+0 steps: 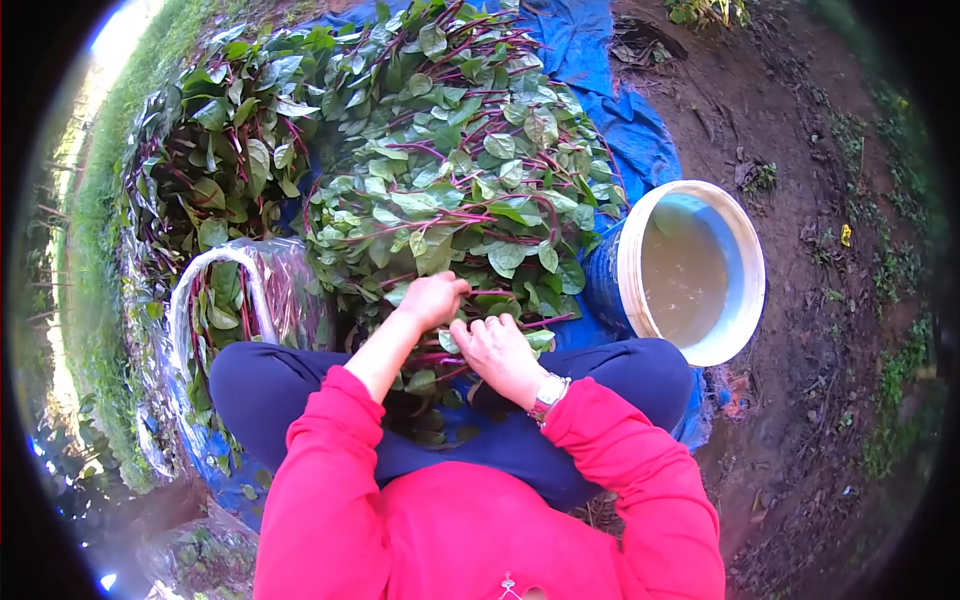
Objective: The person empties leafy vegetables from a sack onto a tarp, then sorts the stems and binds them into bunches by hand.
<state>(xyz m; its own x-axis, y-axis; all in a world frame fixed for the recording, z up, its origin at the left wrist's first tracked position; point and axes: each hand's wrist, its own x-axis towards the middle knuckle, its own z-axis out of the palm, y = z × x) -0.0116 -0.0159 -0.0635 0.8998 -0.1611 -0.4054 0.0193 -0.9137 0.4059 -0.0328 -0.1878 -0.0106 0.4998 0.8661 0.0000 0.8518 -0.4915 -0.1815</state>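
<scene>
The left hand (435,300) bends its fingers; the right hand (500,355), nearer the bucket (630,265), has its own curled. Whether either pinches cannot be told. Beside them, a leafy stem (545,321) points bucketward.

Cut leafy stems (470,180), with broad, glossy green leaves on thin purple-red stalks, lie in a wide, thick heap on the blue tarp (570,40). Most lie flat or slanting and overlap, with several bare stalk lengths pointing right. A few loose stems (545,322) lie at the heap's near edge, under and beside the left hand (433,300) and the right hand (500,355), their purple stalks extending to the right.
</scene>
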